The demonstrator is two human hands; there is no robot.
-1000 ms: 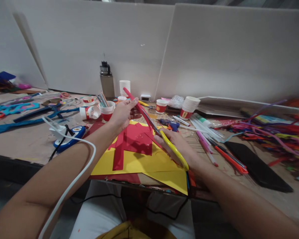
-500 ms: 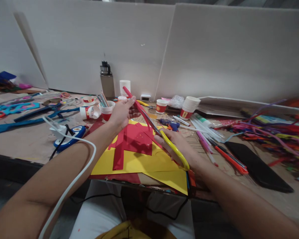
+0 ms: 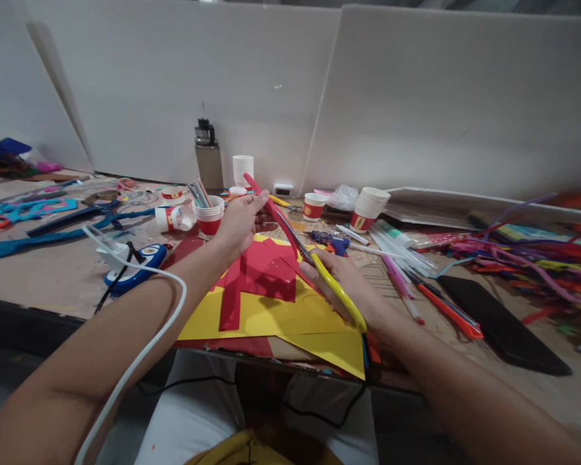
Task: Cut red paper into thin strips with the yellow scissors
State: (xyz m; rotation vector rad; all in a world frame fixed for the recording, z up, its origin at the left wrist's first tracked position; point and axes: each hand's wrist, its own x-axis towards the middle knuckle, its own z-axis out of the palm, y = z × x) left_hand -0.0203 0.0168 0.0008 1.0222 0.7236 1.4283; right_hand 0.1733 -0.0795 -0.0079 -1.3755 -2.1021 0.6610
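Observation:
My left hand (image 3: 244, 218) pinches a narrow red paper strip (image 3: 252, 184) between thumb and fingers, above the work surface. My right hand (image 3: 341, 281) is wrapped around the yellow handles of a pair of scissors (image 3: 333, 284). The scissor blades point up and left and lie along the strip, close to my left fingers; how far they are apart I cannot make out. Below both hands lie red paper pieces (image 3: 270, 278) and a separate red strip (image 3: 231, 300) on yellow sheets (image 3: 290, 320).
Left of the paper are a cup of pencils (image 3: 208, 216), a tipped cup (image 3: 169, 219) and a blue power strip (image 3: 138, 268) with a white cable (image 3: 174, 316) crossing my left forearm. On the right lie a utility knife (image 3: 450, 310), a black phone-like slab (image 3: 503, 323) and stacked cups (image 3: 368, 210).
My left hand has shifted slightly right with the red strip, nearer the scissors. The strip now lies closer along the blades. My right hand has barely moved.

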